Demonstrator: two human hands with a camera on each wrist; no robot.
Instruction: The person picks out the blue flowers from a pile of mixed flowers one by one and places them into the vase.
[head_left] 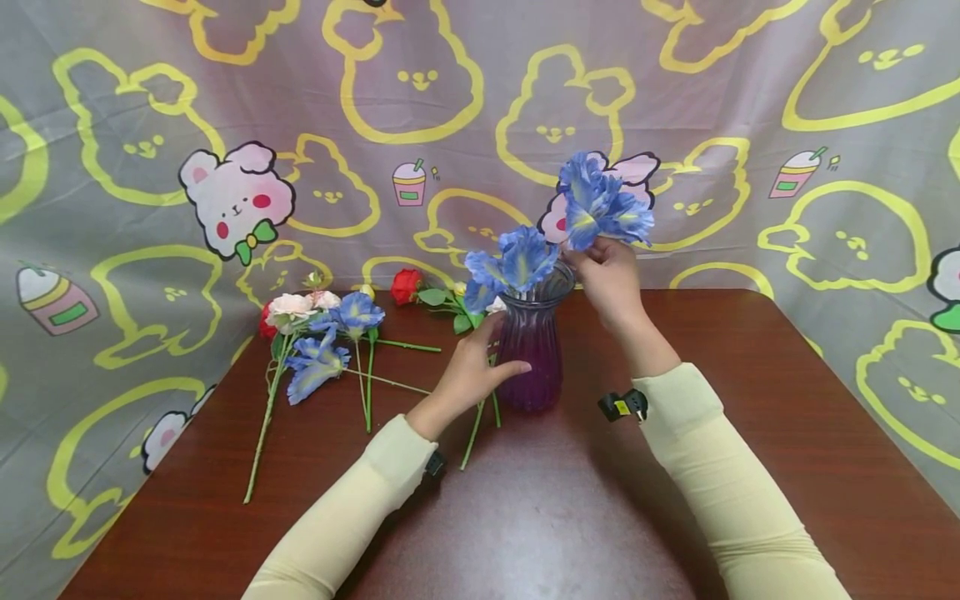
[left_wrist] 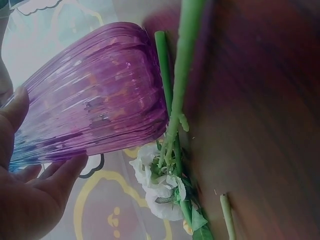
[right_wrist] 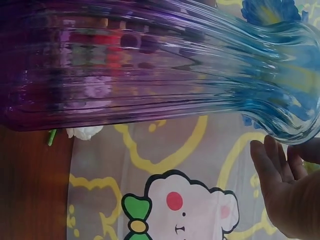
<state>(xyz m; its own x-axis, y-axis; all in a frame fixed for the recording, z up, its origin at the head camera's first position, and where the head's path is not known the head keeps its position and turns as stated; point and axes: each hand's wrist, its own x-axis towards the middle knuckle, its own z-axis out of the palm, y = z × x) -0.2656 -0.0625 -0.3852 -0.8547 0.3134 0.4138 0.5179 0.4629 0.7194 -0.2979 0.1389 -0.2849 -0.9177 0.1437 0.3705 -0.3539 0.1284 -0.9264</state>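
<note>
A ribbed glass vase (head_left: 531,358), purple below and bluish toward its flared neck, stands upright on the table. My left hand (head_left: 480,362) holds its side, with thumb and fingers on opposite sides of the glass in the left wrist view. At the vase's mouth, toward the left, is a blue iris (head_left: 517,265). My right hand (head_left: 609,279) pinches another blue iris (head_left: 600,204) just under its bloom, at the right of the rim. In the right wrist view, the fingertips (right_wrist: 257,150) are right beside the glass lip. The held flower's stem is mostly hidden.
On the left of the brown table (head_left: 750,467) lie more artificial flowers: pale pink blooms (head_left: 292,308), blue irises (head_left: 318,364) and a red rose (head_left: 406,286). White blooms (left_wrist: 162,192) and green stems lie beside the vase. A patterned cloth (head_left: 450,100) hangs behind.
</note>
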